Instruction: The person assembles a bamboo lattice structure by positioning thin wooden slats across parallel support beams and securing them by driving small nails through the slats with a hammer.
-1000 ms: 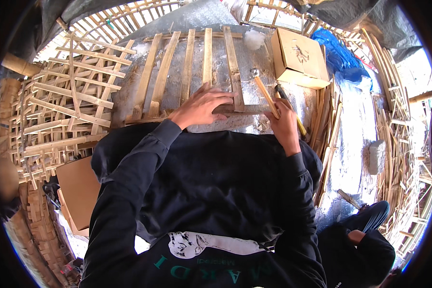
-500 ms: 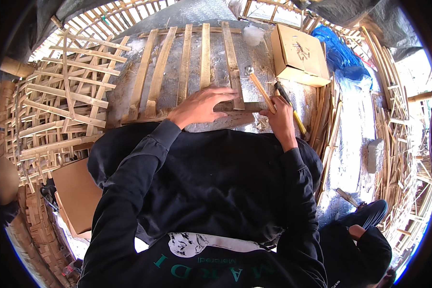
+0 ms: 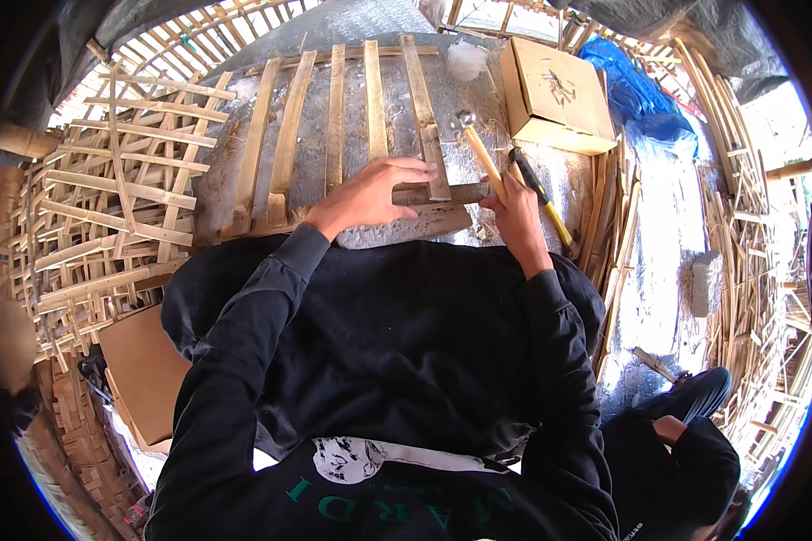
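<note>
My right hand [image 3: 519, 221] grips the wooden handle of a hammer [image 3: 487, 158], whose shiny metal head points away from me. With fingers stretched and thumb apart, my left hand [image 3: 365, 194] hovers beside the near end of the rightmost bamboo slat [image 3: 421, 108]; nothing shows between its fingers. Several such slats lie side by side across a far crosspiece [image 3: 289, 61] and a near crosspiece [image 3: 467, 193]. Under the near crosspiece sits a grey block [image 3: 406, 227], partly hidden by my left hand. A second hammer, with a yellow and black handle [image 3: 550, 212], lies just right of my right hand.
Woven bamboo lattice panels [image 3: 122, 180] are stacked at left. A cardboard box [image 3: 559, 95] and blue plastic sheeting [image 3: 636, 95] stand at far right. Bamboo strips [image 3: 740, 298] and another grey block [image 3: 705, 284] lie at right. Another person's dark-clothed leg [image 3: 699, 401] shows at lower right.
The view has shifted slightly. My left hand's fingers have drawn back off the rightmost slat to its left side. The hammer stays in my right hand, a little closer to the slat's end.
</note>
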The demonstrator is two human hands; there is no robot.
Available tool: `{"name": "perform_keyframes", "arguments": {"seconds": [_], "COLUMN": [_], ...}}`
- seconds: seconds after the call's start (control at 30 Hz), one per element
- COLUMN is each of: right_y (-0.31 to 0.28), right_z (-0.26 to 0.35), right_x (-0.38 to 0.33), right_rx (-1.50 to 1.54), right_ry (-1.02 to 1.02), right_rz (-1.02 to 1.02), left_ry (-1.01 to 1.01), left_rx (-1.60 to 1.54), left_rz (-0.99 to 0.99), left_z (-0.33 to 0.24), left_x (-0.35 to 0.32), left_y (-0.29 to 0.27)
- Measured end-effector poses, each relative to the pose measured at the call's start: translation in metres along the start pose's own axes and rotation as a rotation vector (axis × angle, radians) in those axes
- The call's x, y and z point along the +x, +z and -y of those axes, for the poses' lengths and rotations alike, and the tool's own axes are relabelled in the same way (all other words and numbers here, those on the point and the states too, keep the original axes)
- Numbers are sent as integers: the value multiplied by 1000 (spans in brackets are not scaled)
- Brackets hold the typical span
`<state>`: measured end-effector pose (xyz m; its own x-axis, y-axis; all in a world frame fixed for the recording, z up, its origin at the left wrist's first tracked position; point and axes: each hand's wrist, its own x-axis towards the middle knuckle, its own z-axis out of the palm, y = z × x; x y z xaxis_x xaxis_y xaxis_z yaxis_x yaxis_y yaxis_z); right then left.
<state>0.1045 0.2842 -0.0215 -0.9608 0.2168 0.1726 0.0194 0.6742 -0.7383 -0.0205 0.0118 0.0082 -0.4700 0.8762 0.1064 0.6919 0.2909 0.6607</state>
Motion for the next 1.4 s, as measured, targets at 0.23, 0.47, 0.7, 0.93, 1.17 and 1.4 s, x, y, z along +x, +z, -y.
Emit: {"name": "perform_keyframes", "arguments": {"seconds": [0.23, 0.47, 0.7, 0.93, 1.17, 1.4], "right_y": [-11, -6, -2, -1, -3, -2], "right_z": [9, 9, 6, -4, 2, 0], "right_x": [0, -3, -1, 1, 1, -2], "right_rx": [-29, -18, -8, -26, -8, 12], "right_ry": [39, 30, 12, -44, -30, -4], "right_rz": [17, -7, -13, -50, -50, -10], "left_ry": [65, 331, 400, 463, 475, 546], "left_rx": [211, 533, 599, 540, 638, 785], "left_rz": [67, 275, 367, 282, 168, 58], "left_z": [9, 41, 57, 53, 72, 76], "left_x": [39, 108, 127, 141, 137, 126], "left_y": [-17, -17, 6, 22, 34, 36]}}
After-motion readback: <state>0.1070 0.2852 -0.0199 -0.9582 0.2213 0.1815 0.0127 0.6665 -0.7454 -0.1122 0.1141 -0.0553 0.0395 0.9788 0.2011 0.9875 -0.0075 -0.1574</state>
